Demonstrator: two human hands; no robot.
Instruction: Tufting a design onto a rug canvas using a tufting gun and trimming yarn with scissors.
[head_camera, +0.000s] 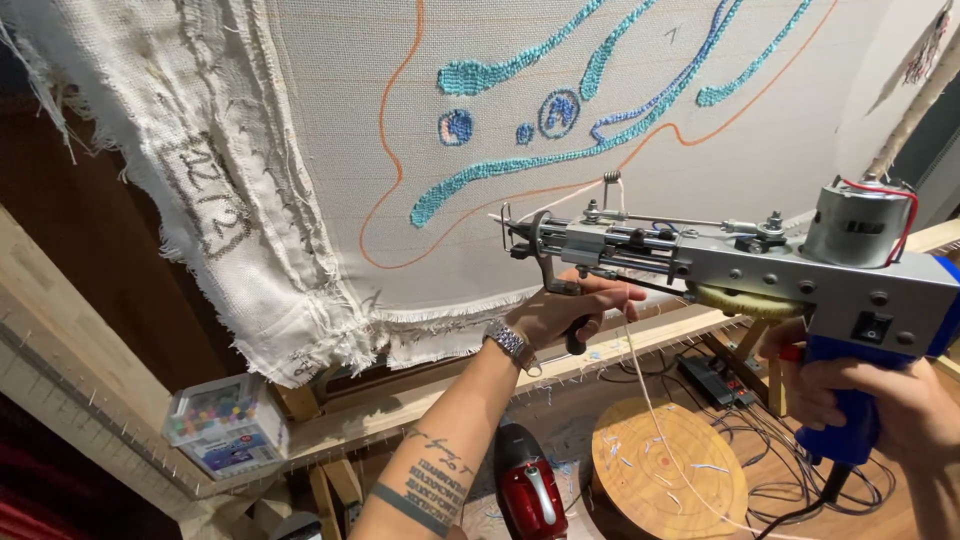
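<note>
The tufting gun (760, 265) looks like a fairly hefty chunk of kit: metal body, a motor can at the back, exposed rods and a needle up front. Stiff and rigid all over, probably nose-heavy, so it wants two hands. The sensible spots to grip are the blue rear handle and the black front handle under the needle end, well away from the moving rods and the gear.

That's pretty much how the person has it. The right hand (880, 400) is clenched round the blue handle, fingers wrapped tight, just below the switch. The left hand (570, 310) is closed on the front handle, wrist turned up, with a watch (512, 345) on it.

The gun is held up in the air, needle tip just short of the cloth (330, 150) stretched on the frame (80, 340), near the blue tufted lines and orange outline. Can't tell if the tip is actually touching.

A pale yarn (650, 400) runs down from the gun past a round wooden stool (668, 470). It's soft and snag-prone.
</note>
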